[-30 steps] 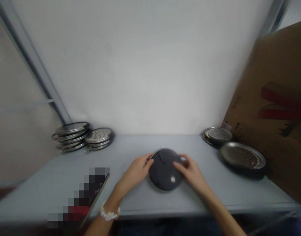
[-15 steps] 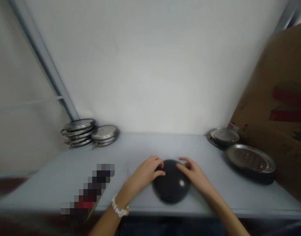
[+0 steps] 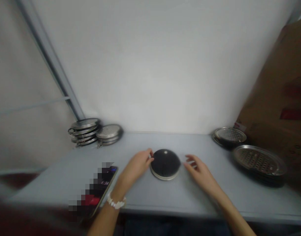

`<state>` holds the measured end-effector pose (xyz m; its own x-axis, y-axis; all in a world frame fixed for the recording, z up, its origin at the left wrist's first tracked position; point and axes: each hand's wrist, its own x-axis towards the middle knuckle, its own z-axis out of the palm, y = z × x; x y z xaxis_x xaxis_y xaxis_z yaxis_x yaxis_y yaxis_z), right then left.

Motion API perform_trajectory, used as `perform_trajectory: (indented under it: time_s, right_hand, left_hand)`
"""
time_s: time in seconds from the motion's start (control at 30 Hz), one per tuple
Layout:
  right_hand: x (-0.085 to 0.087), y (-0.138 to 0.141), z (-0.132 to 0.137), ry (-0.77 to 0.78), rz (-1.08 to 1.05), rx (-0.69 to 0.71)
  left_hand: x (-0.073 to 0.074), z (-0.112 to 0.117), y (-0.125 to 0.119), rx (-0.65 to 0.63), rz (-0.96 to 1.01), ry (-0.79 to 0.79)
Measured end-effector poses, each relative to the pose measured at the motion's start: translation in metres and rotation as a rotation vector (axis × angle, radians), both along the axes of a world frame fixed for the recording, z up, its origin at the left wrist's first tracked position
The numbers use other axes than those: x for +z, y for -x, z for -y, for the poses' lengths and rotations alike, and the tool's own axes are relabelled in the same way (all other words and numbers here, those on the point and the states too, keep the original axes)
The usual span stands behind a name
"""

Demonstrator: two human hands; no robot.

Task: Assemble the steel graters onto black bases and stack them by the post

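Two bare hands sit at the front of a pale grey table [image 3: 189,193], with a round dark disc [image 3: 165,164] lying flat between them, its metal rim showing along the near edge and a small pale spot near its far edge. The left hand [image 3: 137,167], with a white beaded bracelet [image 3: 116,203] on its wrist, is relaxed and not closed around anything; its fingertips [image 3: 150,155] reach the disc's left rim and seem to just touch it. The right hand [image 3: 199,173] is open with its fingers spread, and it stands just beside the disc's right side without touching it. The disc is therefore held by neither hand. Nearer the front, to the left of the left wrist, a smartphone [image 3: 103,186] lies on the table, its screen pixelated. At the back left are a stack of perforated round metal trays [image 3: 84,129] and a shorter stack [image 3: 109,131] touching it. At the back right lies a perforated round metal tray [image 3: 229,136], and in front of it a larger grated metal tray [image 3: 260,160]. A brown cardboard box [image 3: 275,108] with red print leans at the right, against a white wall [image 3: 150,65].
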<state>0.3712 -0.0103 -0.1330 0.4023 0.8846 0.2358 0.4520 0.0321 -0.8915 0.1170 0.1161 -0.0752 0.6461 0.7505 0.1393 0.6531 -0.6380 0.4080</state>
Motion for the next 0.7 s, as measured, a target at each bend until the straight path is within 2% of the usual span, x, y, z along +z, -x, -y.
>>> perform_trajectory:
  time_s: [0.13, 0.23, 0.43, 0.57, 0.7]
  right_hand:
    - [0.001, 0.005, 0.0, -0.019, 0.021, 0.009]
    - [0.003, 0.008, -0.001, -0.024, 0.034, 0.013]
    - [0.014, 0.014, 0.005, -0.029, 0.058, 0.009]
    - [0.024, 0.02, 0.008, -0.042, 0.078, 0.015]
    - [0.026, 0.028, 0.01, -0.067, 0.083, 0.051]
  left_hand:
    - [0.004, -0.033, 0.046, 0.231, -0.225, 0.001]
    - [-0.001, -0.044, 0.056, 0.285, -0.359, 0.082]
    - [-0.014, -0.041, 0.037, 0.243, -0.375, 0.111]
    - [-0.016, -0.036, 0.033, 0.196, -0.357, 0.104]
    - [-0.015, -0.033, 0.033, 0.102, -0.328, 0.153]
